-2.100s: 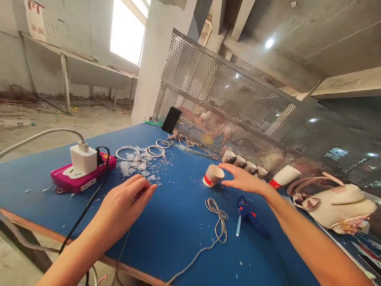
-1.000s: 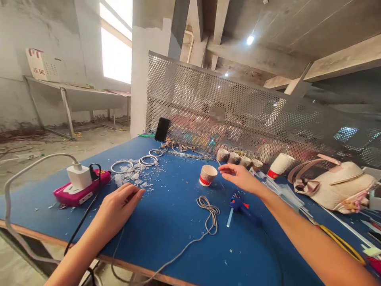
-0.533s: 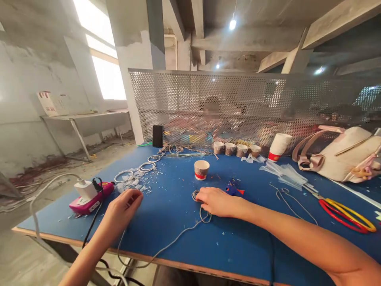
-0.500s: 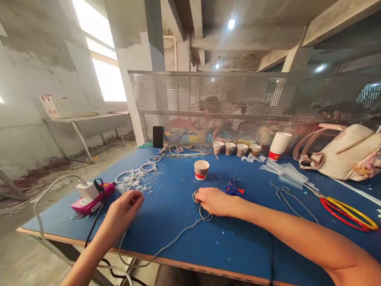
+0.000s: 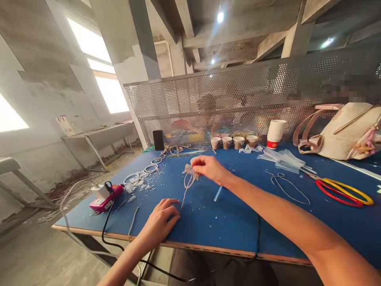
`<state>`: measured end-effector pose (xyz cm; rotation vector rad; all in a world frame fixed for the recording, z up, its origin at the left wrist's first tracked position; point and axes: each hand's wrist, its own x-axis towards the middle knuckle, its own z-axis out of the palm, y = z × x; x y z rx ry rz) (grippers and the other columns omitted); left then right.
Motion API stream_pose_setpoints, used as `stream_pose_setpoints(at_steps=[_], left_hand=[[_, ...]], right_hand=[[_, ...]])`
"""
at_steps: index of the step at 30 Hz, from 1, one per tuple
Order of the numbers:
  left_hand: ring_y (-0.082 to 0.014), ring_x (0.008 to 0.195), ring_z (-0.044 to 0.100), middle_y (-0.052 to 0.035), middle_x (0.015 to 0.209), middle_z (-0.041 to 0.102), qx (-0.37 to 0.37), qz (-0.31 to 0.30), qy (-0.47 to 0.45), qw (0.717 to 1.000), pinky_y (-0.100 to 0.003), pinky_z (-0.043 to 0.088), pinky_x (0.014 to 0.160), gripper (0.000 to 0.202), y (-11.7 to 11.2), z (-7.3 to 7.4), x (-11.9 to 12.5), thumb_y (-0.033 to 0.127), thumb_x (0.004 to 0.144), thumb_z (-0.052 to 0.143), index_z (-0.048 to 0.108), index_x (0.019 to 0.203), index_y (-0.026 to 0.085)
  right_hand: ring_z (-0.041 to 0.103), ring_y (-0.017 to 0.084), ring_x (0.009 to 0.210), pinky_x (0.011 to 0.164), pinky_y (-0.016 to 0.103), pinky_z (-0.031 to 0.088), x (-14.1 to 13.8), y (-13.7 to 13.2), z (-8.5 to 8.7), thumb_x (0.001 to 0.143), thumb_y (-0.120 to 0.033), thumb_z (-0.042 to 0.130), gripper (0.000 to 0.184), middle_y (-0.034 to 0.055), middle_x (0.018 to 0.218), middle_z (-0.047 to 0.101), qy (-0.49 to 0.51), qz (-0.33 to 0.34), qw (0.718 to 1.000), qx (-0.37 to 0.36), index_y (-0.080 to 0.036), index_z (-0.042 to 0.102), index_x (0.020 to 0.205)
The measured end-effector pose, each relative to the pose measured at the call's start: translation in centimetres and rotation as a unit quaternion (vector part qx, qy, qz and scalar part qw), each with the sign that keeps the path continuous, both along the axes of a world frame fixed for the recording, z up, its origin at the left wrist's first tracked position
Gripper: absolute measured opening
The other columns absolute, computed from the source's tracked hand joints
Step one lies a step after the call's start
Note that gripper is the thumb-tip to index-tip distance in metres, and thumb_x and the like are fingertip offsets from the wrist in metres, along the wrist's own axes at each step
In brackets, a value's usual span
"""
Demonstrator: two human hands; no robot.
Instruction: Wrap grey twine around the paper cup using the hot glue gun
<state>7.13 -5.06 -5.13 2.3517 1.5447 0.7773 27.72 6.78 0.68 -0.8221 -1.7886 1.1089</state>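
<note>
A looped grey cord (image 5: 189, 179) hangs just above the blue desk (image 5: 238, 222), pinched at its top in the closed grip of the right hand (image 5: 210, 168). It is lifted but not unwound, its tail trailing toward the left hand (image 5: 162, 221). The right arm reaches forward with the wrist raised, while the left hand rests palm-down near the front edge, fingers loose and holding nothing.

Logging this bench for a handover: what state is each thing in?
cord, coiled, held above table in right hand
left hand, open, flat on table
phone, screen dark, propped upright
charger, plugged into power strip
scissors, lying shut
paper cups, stacked upright
</note>
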Motion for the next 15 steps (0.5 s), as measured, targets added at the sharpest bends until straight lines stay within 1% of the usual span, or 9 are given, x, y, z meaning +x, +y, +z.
stream_pose_setpoints(at_steps=[2, 4, 6, 7, 9, 11, 13, 15], left_hand=[[-0.0253, 0.098, 0.062, -0.0069, 0.102, 0.071, -0.031, 0.009, -0.09, 0.995, -0.04, 0.047, 0.091, 0.017, 0.3, 0.3, 0.2, 0.029, 0.078, 0.057, 0.064, 0.064, 0.023], [-0.0234, 0.085, 0.064, -0.0053, 0.085, 0.072, -0.062, 0.035, -0.174, 0.982, -0.037, 0.049, 0.084, 0.015, 0.7, 1.0, 0.2, 0.033, 0.074, 0.06, 0.063, 0.064, 0.022], [-0.0197, 0.067, 0.063, -0.0024, 0.067, 0.068, -0.08, 0.056, -0.215, 0.972, -0.034, 0.052, 0.071, 0.019, 1.5, 2.1, 0.1, 0.037, 0.075, 0.058, 0.06, 0.066, 0.02], [-0.0179, 0.061, 0.061, -0.0006, 0.061, 0.064, -0.086, 0.062, -0.233, 0.967, -0.032, 0.052, 0.066, 0.021, 2.0, 2.8, 0.0, 0.039, 0.076, 0.056, 0.058, 0.068, 0.02], [-0.0141, 0.05, 0.057, 0.0047, 0.053, 0.055, -0.099, 0.069, -0.273, 0.954, -0.03, 0.051, 0.057, 0.022, 3.3, 4.3, -0.1, 0.041, 0.075, 0.055, 0.055, 0.075, 0.019], [-0.0102, 0.039, 0.047, 0.0099, 0.047, 0.044, -0.111, 0.07, -0.301, 0.945, -0.028, 0.049, 0.048, 0.023, 4.8, 6.0, 0.0, 0.04, 0.07, 0.059, 0.053, 0.076, 0.019], [-0.0075, 0.035, 0.04, 0.0116, 0.045, 0.04, -0.117, 0.067, -0.316, 0.939, -0.024, 0.043, 0.041, 0.024, 6.5, 7.4, 0.3, 0.038, 0.065, 0.062, 0.053, 0.075, 0.018], [-0.0058, 0.034, 0.035, 0.0121, 0.044, 0.039, -0.121, 0.059, -0.323, 0.937, -0.021, 0.037, 0.037, 0.025, 8.2, 8.6, 1.0, 0.036, 0.062, 0.065, 0.054, 0.074, 0.017]], right_hand=[[0.057, 0.008, 0.058, 0.062, 0.023, 0.051, 1.7, 1.3, 1.1, 0.082, -0.01, 0.058, 0.007, -0.0022, 0.072, 0.062, 0.067, -0.03, 0.997, -0.024, -0.016, 0.061, 0.084], [0.061, 0.011, 0.067, 0.066, 0.027, 0.053, 3.5, 2.7, 2.1, 0.087, -0.016, 0.06, 0.007, 0.0004, 0.083, 0.063, 0.119, -0.061, 0.99, -0.042, -0.014, 0.061, 0.093], [0.063, 0.015, 0.082, 0.072, 0.033, 0.055, 5.3, 4.0, 2.7, 0.091, -0.026, 0.059, 0.02, 0.0045, 0.1, 0.063, 0.159, -0.091, 0.981, -0.056, -0.014, 0.059, 0.107], [0.063, 0.018, 0.088, 0.075, 0.036, 0.054, 6.1, 4.7, 3.0, 0.092, -0.029, 0.057, 0.025, 0.0062, 0.108, 0.062, 0.177, -0.106, 0.977, -0.06, -0.014, 0.058, 0.112], [0.062, 0.02, 0.097, 0.081, 0.04, 0.053, 7.6, 5.9, 3.3, 0.093, -0.032, 0.056, 0.031, 0.008, 0.117, 0.059, 0.209, -0.137, 0.966, -0.064, -0.016, 0.055, 0.119], [0.061, 0.021, 0.099, 0.083, 0.042, 0.053, 9.1, 7.0, 3.5, 0.093, -0.032, 0.057, 0.032, 0.0083, 0.119, 0.058, 0.236, -0.17, 0.955, -0.061, -0.016, 0.055, 0.12], [0.061, 0.021, 0.099, 0.083, 0.042, 0.052, 10.9, 8.1, 3.5, 0.093, -0.032, 0.057, 0.032, 0.0084, 0.12, 0.058, 0.256, -0.205, 0.943, -0.052, -0.016, 0.055, 0.12], [0.061, 0.021, 0.1, 0.083, 0.042, 0.052, 13.0, 9.0, 3.1, 0.093, -0.032, 0.057, 0.032, 0.0084, 0.12, 0.058, 0.283, -0.24, 0.928, -0.041, -0.016, 0.055, 0.12]])
